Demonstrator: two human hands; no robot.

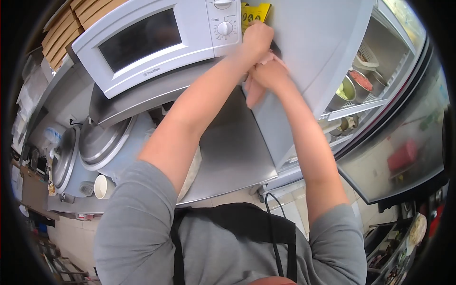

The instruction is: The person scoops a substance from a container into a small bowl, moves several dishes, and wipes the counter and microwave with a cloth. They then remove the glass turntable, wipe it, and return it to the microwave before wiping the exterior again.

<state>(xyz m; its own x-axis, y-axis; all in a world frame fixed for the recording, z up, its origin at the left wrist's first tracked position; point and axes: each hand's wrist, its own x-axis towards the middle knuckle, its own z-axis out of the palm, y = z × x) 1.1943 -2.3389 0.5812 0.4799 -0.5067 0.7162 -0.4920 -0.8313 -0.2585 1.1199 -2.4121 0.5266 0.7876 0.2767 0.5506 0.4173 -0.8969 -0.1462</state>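
Observation:
Both arms reach up to the gap between the white microwave [156, 35] and the grey side wall of a fridge [313, 38]. My left hand [259, 40] is closed beside the microwave's right edge, just below a yellow packet [254, 14]; what it grips is hidden. Right below it, my right hand [270, 73] is closed on a pinkish cloth [255, 93], which hangs down from the fingers. The two hands nearly touch, and part of the cloth shows between them.
The fridge door [399, 156] stands open at the right, with metal food containers [361, 80] on its shelves. Below the microwave shelf is a steel counter [232, 147]. Large round metal lids [105, 137] and a white cup [102, 186] are at the left.

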